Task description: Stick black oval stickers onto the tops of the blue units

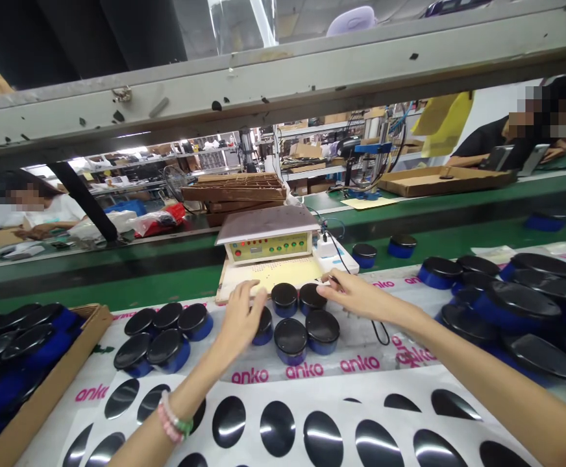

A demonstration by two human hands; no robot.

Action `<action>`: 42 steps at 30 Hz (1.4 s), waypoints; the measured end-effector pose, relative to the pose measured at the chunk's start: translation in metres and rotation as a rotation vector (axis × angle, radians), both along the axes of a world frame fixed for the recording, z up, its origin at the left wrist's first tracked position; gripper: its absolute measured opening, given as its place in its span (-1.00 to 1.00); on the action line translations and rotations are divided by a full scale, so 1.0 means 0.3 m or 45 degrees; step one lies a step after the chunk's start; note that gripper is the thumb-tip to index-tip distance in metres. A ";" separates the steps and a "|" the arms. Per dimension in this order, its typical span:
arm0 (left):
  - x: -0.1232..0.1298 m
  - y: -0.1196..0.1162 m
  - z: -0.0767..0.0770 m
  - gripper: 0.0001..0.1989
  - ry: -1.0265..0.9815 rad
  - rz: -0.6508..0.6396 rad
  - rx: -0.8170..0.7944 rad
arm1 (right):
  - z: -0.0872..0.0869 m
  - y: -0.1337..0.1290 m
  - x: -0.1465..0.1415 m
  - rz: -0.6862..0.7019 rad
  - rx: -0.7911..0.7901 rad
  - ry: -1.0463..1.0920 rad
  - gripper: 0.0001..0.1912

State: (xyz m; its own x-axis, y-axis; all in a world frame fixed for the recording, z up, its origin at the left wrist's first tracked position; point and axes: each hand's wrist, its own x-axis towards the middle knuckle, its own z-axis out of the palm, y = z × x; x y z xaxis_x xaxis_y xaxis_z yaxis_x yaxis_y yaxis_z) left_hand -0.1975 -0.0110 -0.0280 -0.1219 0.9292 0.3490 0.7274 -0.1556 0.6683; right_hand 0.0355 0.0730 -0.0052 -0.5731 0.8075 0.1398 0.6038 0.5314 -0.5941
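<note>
My left hand (pixel 245 312) reaches over the work surface with its fingers stretched and slightly apart. Against its thumb side stands a round blue case with a glossy black top (pixel 263 325), partly hidden by the hand. My right hand (pixel 348 292) has its fingers curled, with a small dark thing at the fingertips that I cannot make out. Its thumb is beside another round case (pixel 312 297). Several more such cases stand between the hands. Behind them is a tester box (pixel 269 248) with lit buttons and a small display. A black cord (pixel 381 332) loops below my right wrist.
Sheets of round black stickers (pixel 277 428) lie in front. Grouped cases (pixel 169 350) stand at left, beside a filled cardboard box (pixel 83 347); a pile (pixel 516 301) lies at right. A green conveyor belt (pixel 166 279) runs behind. A shelf beam (pixel 283 78) crosses overhead. Two people sit opposite.
</note>
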 end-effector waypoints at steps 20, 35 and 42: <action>0.121 0.267 0.098 -0.51 0.048 -0.379 -0.150 | -0.153 -0.184 0.093 -0.193 -0.073 0.378 -0.66; 0.702 0.650 0.068 -0.67 0.433 -0.421 -0.202 | -0.207 -0.205 0.137 0.237 -0.053 0.543 -0.64; 0.553 0.441 0.231 -0.45 -0.053 -0.650 -0.102 | 0.026 -0.229 0.234 -0.091 0.073 0.758 -0.59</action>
State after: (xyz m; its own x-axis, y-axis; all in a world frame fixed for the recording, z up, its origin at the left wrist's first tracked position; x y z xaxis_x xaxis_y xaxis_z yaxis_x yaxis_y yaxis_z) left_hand -0.0316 0.1213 0.0413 0.3418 0.8974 0.2790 0.5448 -0.4311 0.7193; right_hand 0.1057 0.0044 0.0025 -0.3279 0.8228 0.4642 0.2117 0.5428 -0.8127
